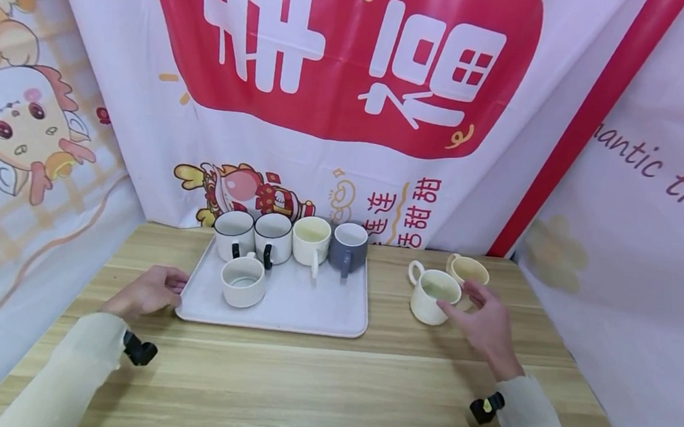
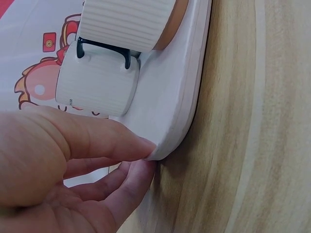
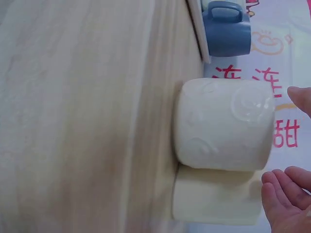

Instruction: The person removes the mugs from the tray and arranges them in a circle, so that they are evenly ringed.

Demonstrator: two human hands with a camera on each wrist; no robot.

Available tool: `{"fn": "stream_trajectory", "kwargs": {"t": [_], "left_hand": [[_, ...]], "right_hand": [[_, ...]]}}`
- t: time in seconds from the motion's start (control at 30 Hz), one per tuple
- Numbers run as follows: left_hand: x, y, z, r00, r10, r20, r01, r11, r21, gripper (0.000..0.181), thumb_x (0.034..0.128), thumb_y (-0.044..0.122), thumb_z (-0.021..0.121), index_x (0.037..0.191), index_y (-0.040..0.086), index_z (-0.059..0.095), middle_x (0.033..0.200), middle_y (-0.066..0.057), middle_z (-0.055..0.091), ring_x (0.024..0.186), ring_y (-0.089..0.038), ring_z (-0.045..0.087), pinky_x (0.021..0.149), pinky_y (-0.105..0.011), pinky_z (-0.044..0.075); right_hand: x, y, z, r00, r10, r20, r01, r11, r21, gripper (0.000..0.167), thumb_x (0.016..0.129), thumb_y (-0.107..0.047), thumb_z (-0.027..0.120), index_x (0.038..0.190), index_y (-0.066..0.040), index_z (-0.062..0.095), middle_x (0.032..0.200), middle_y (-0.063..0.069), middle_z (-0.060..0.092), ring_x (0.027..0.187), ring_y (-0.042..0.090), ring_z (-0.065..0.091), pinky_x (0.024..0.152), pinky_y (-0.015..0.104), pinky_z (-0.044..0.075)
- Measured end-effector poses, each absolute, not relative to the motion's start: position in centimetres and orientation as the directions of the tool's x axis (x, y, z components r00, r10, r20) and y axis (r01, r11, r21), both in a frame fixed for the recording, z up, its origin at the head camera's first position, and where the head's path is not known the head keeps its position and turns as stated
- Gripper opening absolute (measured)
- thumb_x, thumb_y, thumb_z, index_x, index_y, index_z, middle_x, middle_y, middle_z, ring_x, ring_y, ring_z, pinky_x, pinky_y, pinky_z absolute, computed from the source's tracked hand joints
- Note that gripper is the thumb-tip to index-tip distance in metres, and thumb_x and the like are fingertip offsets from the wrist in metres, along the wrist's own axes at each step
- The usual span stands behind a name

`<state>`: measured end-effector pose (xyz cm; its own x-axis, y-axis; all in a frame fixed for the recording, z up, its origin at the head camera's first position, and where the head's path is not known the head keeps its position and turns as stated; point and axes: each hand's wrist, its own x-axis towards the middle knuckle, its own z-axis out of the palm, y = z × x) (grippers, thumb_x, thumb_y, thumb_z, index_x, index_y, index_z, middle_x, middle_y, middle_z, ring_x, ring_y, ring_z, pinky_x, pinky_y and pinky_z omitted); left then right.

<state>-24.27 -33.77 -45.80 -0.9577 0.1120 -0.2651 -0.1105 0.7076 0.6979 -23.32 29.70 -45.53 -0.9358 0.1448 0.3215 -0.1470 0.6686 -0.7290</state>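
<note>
At the near left corner of a white tray [image 1: 302, 315], my left hand [image 1: 152, 290] pinches the edge. In the left wrist view its thumb [image 2: 121, 141] lies on the rim, with the fingers curled against the side. My right hand [image 1: 487, 324] hovers just behind the rim of a white mug [image 1: 429, 309], thumb and fingers spread apart. Embossed swirls mark this mug [image 3: 226, 124] in the right wrist view. Close behind it stands a cream mug [image 1: 467, 270], partly hidden by the hand. A ribbed white mug [image 1: 242, 289] stands at the tray's front left.
Along the tray's back stand two white mugs with black handles [image 1: 233, 234] [image 1: 273, 238], a cream mug [image 1: 312, 240] and a blue-grey mug [image 1: 348, 246]. A printed cloth [image 1: 300, 128] hangs behind the wooden table [image 1: 314, 394]; more cloth hangs at both sides.
</note>
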Motion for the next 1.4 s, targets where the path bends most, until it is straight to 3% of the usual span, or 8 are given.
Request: {"fn": "stream_trajectory", "kwargs": {"t": [0.13,0.2,0.27,0.37,0.43,0.93,1.17,1.4], "left_hand": [[-24.2,-33.7,-45.9,-0.958,0.115,-0.262,-0.108,0.703,0.703,0.067,0.0839,-0.009,0.066,0.145,-0.021,0.042,0.142,-0.04,0.053,0.128,-0.05,0.056,0.109,-0.057,0.054],[-24.1,-33.7,-45.8,-0.959,0.116,-0.259,-0.106,0.701,0.705,0.067,0.0837,-0.009,0.066,0.145,-0.022,0.042,0.142,-0.04,0.053,0.128,-0.05,0.056,0.109,-0.057,0.054],[-24.1,-33.7,-45.8,-0.96,0.12,-0.253,-0.098,0.704,0.704,0.066,0.0839,-0.009,0.066,0.144,-0.022,0.042,0.141,-0.04,0.054,0.127,-0.05,0.057,0.108,-0.057,0.055],[-24.1,-33.7,-45.7,-0.96,0.123,-0.251,-0.092,0.708,0.7,0.066,0.0841,-0.009,0.065,0.144,-0.023,0.041,0.14,-0.041,0.054,0.127,-0.05,0.057,0.108,-0.056,0.055],[-24.2,-33.7,-45.7,-0.96,0.127,-0.249,-0.087,0.712,0.697,0.066,0.0841,-0.009,0.065,0.144,-0.023,0.042,0.14,-0.04,0.054,0.126,-0.05,0.058,0.107,-0.056,0.056],[-24.2,-33.5,-45.7,-0.958,0.106,-0.265,-0.114,0.709,0.696,0.065,0.0851,-0.009,0.065,0.145,-0.021,0.042,0.141,-0.04,0.054,0.127,-0.049,0.057,0.107,-0.056,0.056],[-24.4,-33.6,-45.8,-0.958,0.093,-0.27,-0.127,0.708,0.695,0.064,0.086,-0.01,0.065,0.145,-0.021,0.042,0.142,-0.039,0.053,0.127,-0.049,0.057,0.108,-0.057,0.055],[-24.5,-33.7,-46.2,-0.956,0.091,-0.279,-0.132,0.714,0.687,0.064,0.0871,-0.008,0.065,0.146,-0.02,0.042,0.142,-0.038,0.054,0.127,-0.047,0.058,0.107,-0.055,0.056]], "right_hand": [[-23.1,29.0,-44.3,-0.904,0.113,0.412,-0.242,0.659,-0.712,0.07,0.078,-0.03,0.094,0.133,0.002,0.067,0.132,0.023,0.071,0.122,0.04,0.069,0.105,0.034,0.058],[-22.9,28.3,-43.6,-0.894,0.101,0.436,-0.269,0.659,-0.703,0.069,0.077,-0.028,0.095,0.134,0.001,0.068,0.132,0.021,0.072,0.121,0.038,0.07,0.104,0.031,0.058],[-22.7,27.5,-42.9,-0.893,0.092,0.44,-0.286,0.639,-0.714,0.069,0.076,-0.026,0.096,0.134,0.0,0.068,0.133,0.02,0.072,0.121,0.038,0.07,0.105,0.031,0.058],[-22.5,26.1,-42.0,-0.908,0.068,0.412,-0.286,0.619,-0.732,0.07,0.078,-0.027,0.094,0.136,-0.001,0.066,0.135,0.019,0.07,0.125,0.039,0.067,0.111,0.05,0.054],[-22.6,25.2,-41.6,-0.918,0.046,0.393,-0.29,0.597,-0.748,0.07,0.078,-0.026,0.094,0.136,0.0,0.065,0.136,0.02,0.069,0.126,0.041,0.066,0.113,0.053,0.053],[-23.9,16.6,-40.7,-0.93,-0.168,0.328,-0.363,0.566,-0.74,0.08,0.073,-0.032,0.097,0.139,-0.001,0.063,0.137,0.022,0.069,0.128,0.039,0.067,0.112,0.048,0.055],[-24.2,11.9,-41.3,-0.894,-0.294,0.34,-0.445,0.478,-0.758,0.078,0.074,-0.025,0.097,0.139,0.002,0.063,0.135,0.02,0.069,0.129,0.037,0.066,0.114,0.045,0.055],[-24.2,8.1,-42.4,-0.871,-0.358,0.336,-0.48,0.479,-0.735,0.078,0.075,-0.031,0.095,0.139,0.0,0.063,0.135,0.016,0.069,0.126,0.031,0.067,0.112,0.043,0.056]]}}
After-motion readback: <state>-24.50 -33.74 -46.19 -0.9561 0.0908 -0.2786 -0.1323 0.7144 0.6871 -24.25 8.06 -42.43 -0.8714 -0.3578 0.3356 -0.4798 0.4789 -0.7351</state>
